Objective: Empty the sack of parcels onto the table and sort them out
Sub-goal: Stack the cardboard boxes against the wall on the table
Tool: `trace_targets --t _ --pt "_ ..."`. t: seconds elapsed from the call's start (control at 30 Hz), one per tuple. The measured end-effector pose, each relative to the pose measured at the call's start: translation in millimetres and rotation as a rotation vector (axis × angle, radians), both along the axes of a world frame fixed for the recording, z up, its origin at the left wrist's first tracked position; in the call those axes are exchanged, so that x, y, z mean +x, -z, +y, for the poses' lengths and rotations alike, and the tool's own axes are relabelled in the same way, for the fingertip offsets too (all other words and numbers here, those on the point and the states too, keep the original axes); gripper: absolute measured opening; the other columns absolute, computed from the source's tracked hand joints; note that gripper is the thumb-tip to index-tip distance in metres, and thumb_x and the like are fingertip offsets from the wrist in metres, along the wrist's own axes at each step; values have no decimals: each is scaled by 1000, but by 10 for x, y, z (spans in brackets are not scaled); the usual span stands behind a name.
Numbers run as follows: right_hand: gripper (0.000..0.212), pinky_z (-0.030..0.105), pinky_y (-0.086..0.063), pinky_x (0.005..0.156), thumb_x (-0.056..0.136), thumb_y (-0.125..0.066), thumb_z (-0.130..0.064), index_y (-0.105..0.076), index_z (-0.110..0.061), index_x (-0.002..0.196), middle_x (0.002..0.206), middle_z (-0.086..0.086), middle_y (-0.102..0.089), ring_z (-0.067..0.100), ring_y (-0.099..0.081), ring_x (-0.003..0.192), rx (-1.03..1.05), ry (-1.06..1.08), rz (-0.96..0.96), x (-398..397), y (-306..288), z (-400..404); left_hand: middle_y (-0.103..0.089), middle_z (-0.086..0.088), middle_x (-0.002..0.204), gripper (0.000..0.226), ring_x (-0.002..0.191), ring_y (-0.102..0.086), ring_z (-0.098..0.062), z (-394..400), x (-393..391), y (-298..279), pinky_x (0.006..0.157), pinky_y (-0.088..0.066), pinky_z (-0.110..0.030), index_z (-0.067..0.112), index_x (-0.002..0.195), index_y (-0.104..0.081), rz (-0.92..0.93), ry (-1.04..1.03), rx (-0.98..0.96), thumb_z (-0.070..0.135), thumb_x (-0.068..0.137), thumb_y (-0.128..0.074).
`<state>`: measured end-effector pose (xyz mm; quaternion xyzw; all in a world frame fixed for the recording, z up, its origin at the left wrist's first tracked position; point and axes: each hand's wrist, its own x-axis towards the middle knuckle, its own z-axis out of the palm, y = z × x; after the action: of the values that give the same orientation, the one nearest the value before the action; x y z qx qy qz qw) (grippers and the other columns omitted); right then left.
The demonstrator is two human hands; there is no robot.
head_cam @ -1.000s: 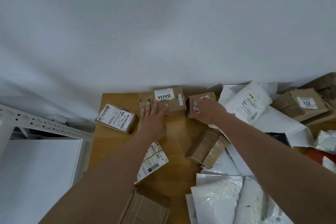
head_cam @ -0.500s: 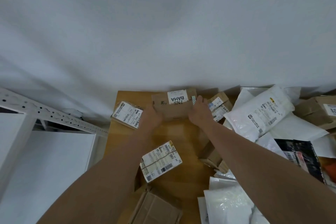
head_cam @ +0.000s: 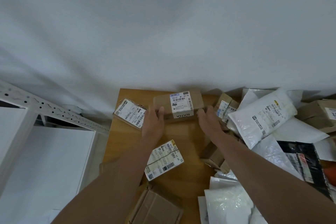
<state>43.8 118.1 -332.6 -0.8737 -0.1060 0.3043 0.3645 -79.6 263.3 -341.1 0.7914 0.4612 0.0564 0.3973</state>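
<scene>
A brown cardboard box (head_cam: 181, 104) with a white shipping label stands at the far edge of the wooden table (head_cam: 118, 143), against the white wall. My left hand (head_cam: 154, 123) grips its left end, thumb on the front face. My right hand (head_cam: 209, 122) holds its right end. A strip printed "BAHA" shows on the box's near face. A small labelled box (head_cam: 130, 112) lies just left of it, and another small box (head_cam: 224, 107) sits to its right.
A flat labelled parcel (head_cam: 163, 160) lies between my forearms. A cardboard box (head_cam: 156, 209) sits at the near edge. White poly mailers (head_cam: 261, 114), a black mailer (head_cam: 305, 162) and brown boxes (head_cam: 323, 112) pile up on the right. A white metal rack (head_cam: 45, 107) stands left of the table.
The box has tipped over toward me: its "BAHA" strip moved from the top to the near face and a shipping label now faces up. My right hand left the small box for this one.
</scene>
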Motion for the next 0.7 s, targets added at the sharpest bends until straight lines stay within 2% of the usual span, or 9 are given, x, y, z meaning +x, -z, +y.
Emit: trace_targets --t 0.07,0.13,0.2,0.27,0.33,0.43,0.5,0.6,0.7 --pt "48 32 -42 76 103 -33 -48 -40 -9 130 119 7 -57 22 -55 106 14 15 40 -27 -31 26 -53 -4 101 23 89 -53 -20 -1 -13 52 70 -37 -29 15 95 -46 48 18 35 37 99 -48" --pt "64 40 -41 95 103 -27 -53 -24 -8 148 132 13 -53 31 -51 120 -42 33 57 -23 -60 54 -56 -4 103 21 96 -57 -23 4 14 38 72 -41 -31 15 98 -45 52 9 -16 30 95 -58" --pt "63 40 -42 98 105 -27 -47 -14 -9 153 138 16 -52 35 -52 125 -98 11 55 -9 -37 52 -58 -7 121 40 112 -57 -26 27 53 -13 88 -48 -41 17 123 -41 19 11 -107 25 92 -65" --pt "57 39 -47 95 106 -31 -41 -17 -10 151 134 15 -57 35 -58 118 -93 22 71 4 5 53 -48 -7 140 70 127 -48 -26 62 62 -51 104 -42 -46 21 148 -25 0 71 -121 21 91 -66" --pt "50 45 -53 94 105 -38 -36 -24 -13 147 129 14 -60 32 -63 110 1 85 102 -3 49 60 -42 -8 143 80 131 -44 -25 93 66 -65 107 -39 -45 27 155 -15 20 118 -99 20 92 -65" --pt "49 46 -54 93 103 -44 -28 -24 -14 145 128 12 -61 29 -63 111 87 140 117 13 104 88 -43 -8 138 78 125 -48 -24 130 103 -59 101 -42 -44 34 154 -15 36 118 -91 17 94 -61" --pt "50 36 -53 93 103 -47 -24 -23 -13 145 127 8 -60 27 -61 112 88 156 94 26 100 99 -47 -7 136 74 120 -52 -25 136 135 -64 95 -46 -45 34 149 -20 4 107 -76 13 92 -62" --pt "48 25 -53 75 99 -53 -13 -26 -13 138 123 9 -63 26 -64 109 32 100 -4 4 84 49 -59 -5 112 78 90 -61 -22 106 108 -44 72 -51 -38 37 145 -15 28 120 -25 5 90 -59" --pt "68 31 -54 83 95 -61 -15 -17 -19 146 125 6 -62 25 -63 110 -12 3 -32 -85 142 -36 -61 -5 99 80 74 -55 -16 41 21 22 63 -46 -32 38 151 -9 169 164 35 4 92 -52"
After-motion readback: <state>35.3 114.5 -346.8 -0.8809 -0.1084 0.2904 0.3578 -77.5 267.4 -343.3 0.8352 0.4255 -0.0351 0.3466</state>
